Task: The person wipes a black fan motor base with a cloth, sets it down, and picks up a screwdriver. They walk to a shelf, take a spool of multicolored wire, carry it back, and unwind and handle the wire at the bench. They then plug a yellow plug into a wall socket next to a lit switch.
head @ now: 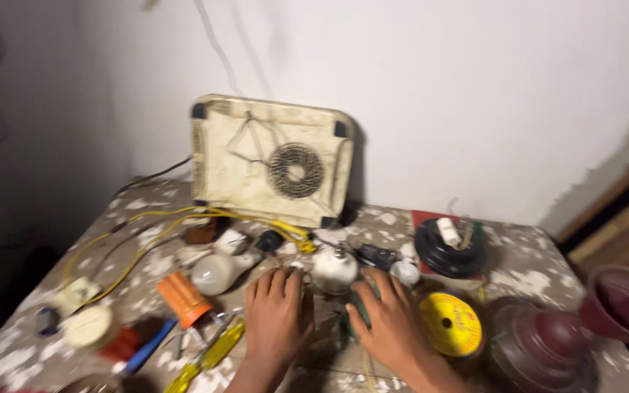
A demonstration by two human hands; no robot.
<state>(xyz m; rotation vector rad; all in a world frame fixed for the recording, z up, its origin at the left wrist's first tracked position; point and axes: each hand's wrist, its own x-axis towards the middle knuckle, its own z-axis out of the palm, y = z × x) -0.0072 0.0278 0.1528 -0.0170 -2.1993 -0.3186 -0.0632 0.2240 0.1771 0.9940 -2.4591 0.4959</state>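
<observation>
While both palms pressed down on the paint-flecked table (547,280), the left hand (277,316) lay flat with its fingers spread a little, holding nothing, and the right hand (387,320) rested beside it, fingers curved over something dark green that the blur hid; whether it gripped that thing could not be told. Just left of the left wrist lay a yellow-handled screwdriver (209,356), translucent and slim, with a blue-handled tool (147,348) near it. Right of the right hand sat a flat yellow spool (451,324), round with a dark centre hole, and further right a ribbed maroon plastic dome (536,348). Touching the fingertips of both hands stood a white bulb housing (335,271), rounded and smooth, metal cap upward. To its left lay a frosted bulb (216,273) on its side and a ridged orange cylinder (183,298). Yellow wires (147,236) looped across the far left. At far right sat a black round disc (449,251). Against the white wall leaned a grimy cream appliance casing (271,160), rectangular with rounded corners and a circular fan grille.
</observation>
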